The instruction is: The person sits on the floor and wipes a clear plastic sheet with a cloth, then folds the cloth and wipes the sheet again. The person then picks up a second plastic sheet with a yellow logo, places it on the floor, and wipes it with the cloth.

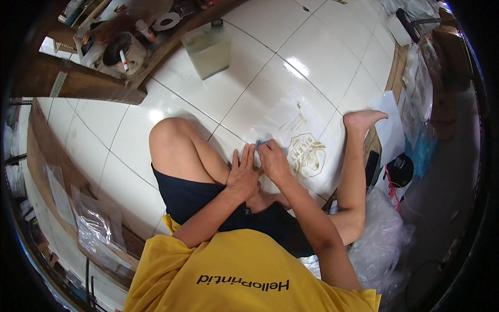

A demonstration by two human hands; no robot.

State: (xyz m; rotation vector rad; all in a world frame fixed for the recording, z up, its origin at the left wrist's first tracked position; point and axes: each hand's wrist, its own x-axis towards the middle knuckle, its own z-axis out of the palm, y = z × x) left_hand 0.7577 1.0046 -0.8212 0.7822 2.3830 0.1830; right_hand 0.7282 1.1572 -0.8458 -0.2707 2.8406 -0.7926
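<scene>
A clear plastic sheet or bag with a gold printed emblem [307, 155] lies on the white tiled floor in front of me. My left hand [243, 174] rests flat near its left edge, fingers stretched out and pointing away from me. Just beside those fingertips, my right hand [274, 160] is closed with its fingers pointing down. It grips a small grey-blue piece [263, 143], mostly covered by the fingers; whether it is cloth or a scraper I cannot make out. The piece is pressed against the sheet or the floor.
A squarish translucent container [208, 52] with liquid stands on the floor ahead. Left of it is a low wooden bench [99, 86] with tape rolls and a marker. Clear plastic wrap [382, 234] and a black cap [400, 170] lie at the right. My bent legs frame the work spot.
</scene>
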